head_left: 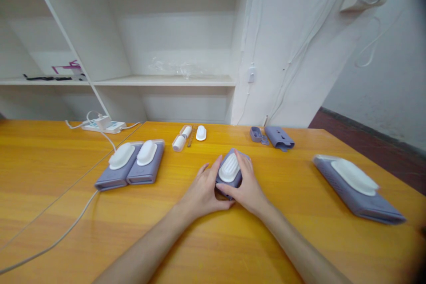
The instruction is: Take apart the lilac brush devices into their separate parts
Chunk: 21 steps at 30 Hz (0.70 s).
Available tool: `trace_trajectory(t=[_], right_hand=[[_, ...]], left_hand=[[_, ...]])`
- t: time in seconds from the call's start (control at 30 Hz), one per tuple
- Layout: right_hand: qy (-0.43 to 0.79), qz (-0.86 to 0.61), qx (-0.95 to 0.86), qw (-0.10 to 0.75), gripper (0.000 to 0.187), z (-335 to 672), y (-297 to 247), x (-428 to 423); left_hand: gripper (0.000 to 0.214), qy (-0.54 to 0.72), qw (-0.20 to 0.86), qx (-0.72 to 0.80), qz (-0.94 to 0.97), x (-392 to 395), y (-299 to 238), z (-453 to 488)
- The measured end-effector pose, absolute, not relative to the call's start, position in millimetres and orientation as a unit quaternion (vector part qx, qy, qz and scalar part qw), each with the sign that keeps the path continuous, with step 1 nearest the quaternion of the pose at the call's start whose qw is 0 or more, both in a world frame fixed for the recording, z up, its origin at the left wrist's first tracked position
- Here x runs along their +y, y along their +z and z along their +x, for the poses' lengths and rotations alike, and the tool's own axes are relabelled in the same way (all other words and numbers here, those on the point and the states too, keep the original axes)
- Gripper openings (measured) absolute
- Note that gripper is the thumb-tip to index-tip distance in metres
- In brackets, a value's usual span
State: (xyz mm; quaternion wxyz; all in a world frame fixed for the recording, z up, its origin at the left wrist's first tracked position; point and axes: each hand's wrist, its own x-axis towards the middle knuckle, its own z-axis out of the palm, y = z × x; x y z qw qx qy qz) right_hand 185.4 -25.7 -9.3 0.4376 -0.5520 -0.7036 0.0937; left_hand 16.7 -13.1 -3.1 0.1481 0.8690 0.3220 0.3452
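Observation:
In the middle of the table, a purple-grey box-shaped device (242, 159) is held between both my hands. A white ribbed oval part (229, 167) sits on its upper face. My left hand (209, 190) grips the left side and near end, its thumb low near the table. On the other side, my right hand (248, 184) has its fingers along the right edge and its thumb across the near end. The fingers cover part of the device's sides, and its underside is hidden.
Two similar devices (144, 175) stand side by side at left, another (359, 195) at right. Toward the back lie white cylinders (181, 139), a spring (191, 137), a white oval part (201, 133), a purple-grey shell (278, 136) and small pieces (256, 134). A power strip (113, 127) trails cables.

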Motion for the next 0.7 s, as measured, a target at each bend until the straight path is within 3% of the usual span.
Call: trace_trajectory(t=[0.3,0.7], right_hand=[[0.058,-0.637,-0.668,0.382,0.113,193,-9,-19],[0.026,-0.635,-0.686,0.353,0.104,192,7,-23]], left_hand=[[0.102,0.335,0.147,0.305,0.879,-18,3,14],[0.102,0.318,0.151,0.307,0.884,-18,4,14]])
